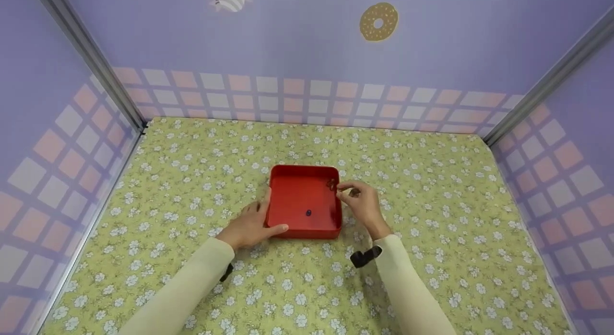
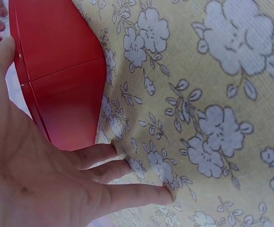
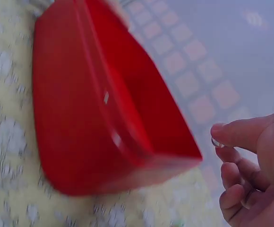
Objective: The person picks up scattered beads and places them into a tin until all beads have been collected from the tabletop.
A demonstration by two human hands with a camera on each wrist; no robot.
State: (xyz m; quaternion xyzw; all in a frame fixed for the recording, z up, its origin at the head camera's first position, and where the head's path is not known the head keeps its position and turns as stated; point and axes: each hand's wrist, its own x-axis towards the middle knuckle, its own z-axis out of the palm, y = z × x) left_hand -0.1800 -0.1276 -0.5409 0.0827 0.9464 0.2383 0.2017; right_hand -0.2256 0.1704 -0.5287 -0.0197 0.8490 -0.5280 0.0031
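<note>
A square red box (image 1: 302, 200), open at the top, sits on the flowered cloth between both hands. My left hand (image 1: 249, 224) rests against its near left corner, thumb over the front rim and a finger along the left wall. The other fingers (image 2: 137, 194) lie nearly straight on the cloth. Beside the right wall, my right hand (image 1: 364, 203) pinches a small shiny, glassy piece (image 3: 216, 142) between thumb and forefinger at rim height. Inside the box are a small dark blue bead-like piece (image 1: 308, 213) and a small brownish piece (image 1: 331, 184) by the right wall.
The flowered tablecloth (image 1: 192, 181) spreads around the box on every side. Purple panels with pink and white squares (image 1: 292, 95) enclose the back and both sides, joined by grey metal posts (image 1: 91, 56) at the corners.
</note>
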